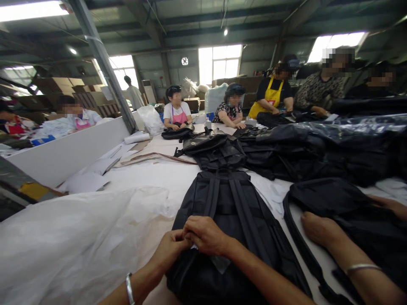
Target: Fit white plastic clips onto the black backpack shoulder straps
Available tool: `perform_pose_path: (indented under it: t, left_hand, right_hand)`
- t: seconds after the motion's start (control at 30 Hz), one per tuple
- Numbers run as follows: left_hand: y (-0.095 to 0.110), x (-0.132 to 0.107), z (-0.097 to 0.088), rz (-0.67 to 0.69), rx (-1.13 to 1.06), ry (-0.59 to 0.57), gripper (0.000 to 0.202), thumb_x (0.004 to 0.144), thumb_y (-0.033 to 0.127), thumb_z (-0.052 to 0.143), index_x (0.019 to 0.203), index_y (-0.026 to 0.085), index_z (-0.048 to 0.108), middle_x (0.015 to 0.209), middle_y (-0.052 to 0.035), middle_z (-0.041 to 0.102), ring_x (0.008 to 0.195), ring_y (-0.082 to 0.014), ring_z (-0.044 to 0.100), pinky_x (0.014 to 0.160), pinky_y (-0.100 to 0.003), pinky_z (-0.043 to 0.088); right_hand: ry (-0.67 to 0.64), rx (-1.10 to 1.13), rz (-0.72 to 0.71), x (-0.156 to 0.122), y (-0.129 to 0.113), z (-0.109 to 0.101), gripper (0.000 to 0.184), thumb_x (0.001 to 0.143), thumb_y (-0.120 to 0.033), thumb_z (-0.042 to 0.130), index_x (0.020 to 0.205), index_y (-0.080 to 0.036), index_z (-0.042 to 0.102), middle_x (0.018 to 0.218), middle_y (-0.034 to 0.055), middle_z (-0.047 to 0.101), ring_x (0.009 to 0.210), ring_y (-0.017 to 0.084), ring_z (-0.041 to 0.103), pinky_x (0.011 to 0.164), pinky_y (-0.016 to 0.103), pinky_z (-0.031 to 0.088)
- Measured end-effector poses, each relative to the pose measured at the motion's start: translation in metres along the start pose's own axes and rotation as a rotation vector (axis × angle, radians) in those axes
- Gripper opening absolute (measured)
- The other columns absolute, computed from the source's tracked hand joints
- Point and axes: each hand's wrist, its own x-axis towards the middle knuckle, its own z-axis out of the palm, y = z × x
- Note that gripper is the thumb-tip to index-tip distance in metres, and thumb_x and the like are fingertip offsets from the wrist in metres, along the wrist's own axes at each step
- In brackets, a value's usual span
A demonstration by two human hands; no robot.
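Black backpack (224, 216): lay in the middle of the tabletop (159, 171), with the shoulder straps (241, 207) turned upward, directly below and in front of both hands. At its far end, reached as far as another black bag (219, 148), and thus found very little free room forward. Along its right edge, saw only a narrow strip of tabletop, and past this strip one more black bag (333, 197), with a co-worker's hand (321, 228) near to it. To the left, found the wider room, covered for a good part with a thin whitish plastic sheet (79, 228) reaching up to the backpack, and limited farther off by a low white partition (76, 152).

Saw the left hand (170, 248) at the left edge of the backpack, with a bracelet (129, 289) on the wrist, and the right hand (206, 235) over the back panel, just beside. Held the fingers of both hands closely together, meeting in one tight pinch above the near left part. Noticed a small white bit under the right fingers, but could not make out exactly the thing pinched.
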Motion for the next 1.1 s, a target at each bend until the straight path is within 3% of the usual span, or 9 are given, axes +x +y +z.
perform_pose_path:
  t: [0.13,0.23,0.37,0.47,0.57,0.67,0.93,1.1]
  left_hand:
    - [-0.002,0.002,-0.001,-0.082,0.042,0.032,0.045,0.058,0.055,0.071,0.07,0.014,0.057,0.052,0.006,0.042,0.046,-0.0073,0.033,0.045,-0.021,0.021]
    - [-0.004,0.003,-0.001,-0.115,0.055,0.051,0.045,0.057,0.056,0.07,0.065,0.014,0.056,0.05,0.0053,0.042,0.045,-0.0085,0.036,0.045,-0.022,0.024]
    - [-0.002,0.001,-0.003,-0.083,0.076,0.073,0.042,0.065,0.056,0.063,0.062,0.014,0.056,0.052,0.0021,0.048,0.049,-0.0108,0.044,0.046,-0.021,0.029]
    - [0.002,-0.002,-0.003,-0.046,0.069,0.067,0.04,0.071,0.054,0.058,0.064,0.015,0.057,0.055,0.0003,0.054,0.052,-0.0127,0.05,0.05,-0.022,0.036]
    - [0.003,-0.004,-0.002,0.026,0.119,0.041,0.037,0.075,0.052,0.053,0.067,0.015,0.056,0.063,-0.0023,0.062,0.054,-0.014,0.055,0.053,-0.024,0.04]
    - [0.0,-0.004,-0.001,0.078,0.221,0.024,0.034,0.076,0.048,0.051,0.066,0.016,0.055,0.063,-0.0023,0.063,0.053,-0.0134,0.055,0.05,-0.023,0.037]
    - [0.011,0.005,-0.003,-0.023,0.273,-0.162,0.031,0.068,0.044,0.055,0.06,0.014,0.058,0.051,-0.0003,0.054,0.046,-0.0128,0.05,0.048,-0.024,0.039]
    - [0.017,0.009,-0.006,-0.068,0.257,-0.225,0.026,0.063,0.042,0.057,0.058,0.016,0.056,0.049,0.0003,0.053,0.045,-0.0124,0.049,0.047,-0.024,0.039]
  right_hand:
    - [0.012,0.004,0.012,-0.003,0.003,0.01,0.014,0.082,-0.012,0.052,0.09,-0.019,0.06,0.089,0.0019,0.061,0.082,0.014,0.057,0.074,0.023,0.04]
    - [0.084,0.133,0.134,-0.009,0.005,0.015,0.012,0.086,-0.013,0.05,0.088,-0.019,0.06,0.086,0.0007,0.061,0.08,0.012,0.058,0.073,0.022,0.041]
    - [0.162,0.224,0.306,-0.021,-0.003,0.012,0.01,0.085,-0.021,0.056,0.095,-0.021,0.06,0.088,-0.0006,0.064,0.082,0.013,0.06,0.073,0.023,0.042]
    - [0.189,0.174,0.417,-0.027,-0.013,0.013,0.025,0.077,-0.03,0.069,0.099,-0.023,0.06,0.091,-0.001,0.067,0.084,0.016,0.06,0.076,0.026,0.041]
    - [0.186,0.128,0.501,-0.03,-0.018,0.023,0.016,0.077,-0.027,0.068,0.092,-0.024,0.062,0.086,-0.0023,0.067,0.082,0.017,0.058,0.076,0.028,0.039]
    - [0.181,0.164,0.502,-0.033,-0.019,0.033,0.009,0.079,-0.022,0.065,0.087,-0.023,0.063,0.085,-0.0019,0.066,0.083,0.017,0.058,0.077,0.028,0.038]
    - [0.218,0.285,0.495,-0.038,-0.022,0.03,0.031,0.072,-0.01,0.063,0.1,-0.022,0.06,0.097,-0.0007,0.066,0.094,0.018,0.057,0.083,0.029,0.04]
    - [0.241,0.253,0.519,-0.043,-0.03,0.025,0.039,0.067,-0.016,0.071,0.103,-0.024,0.06,0.098,-0.0008,0.065,0.096,0.02,0.057,0.085,0.03,0.039]
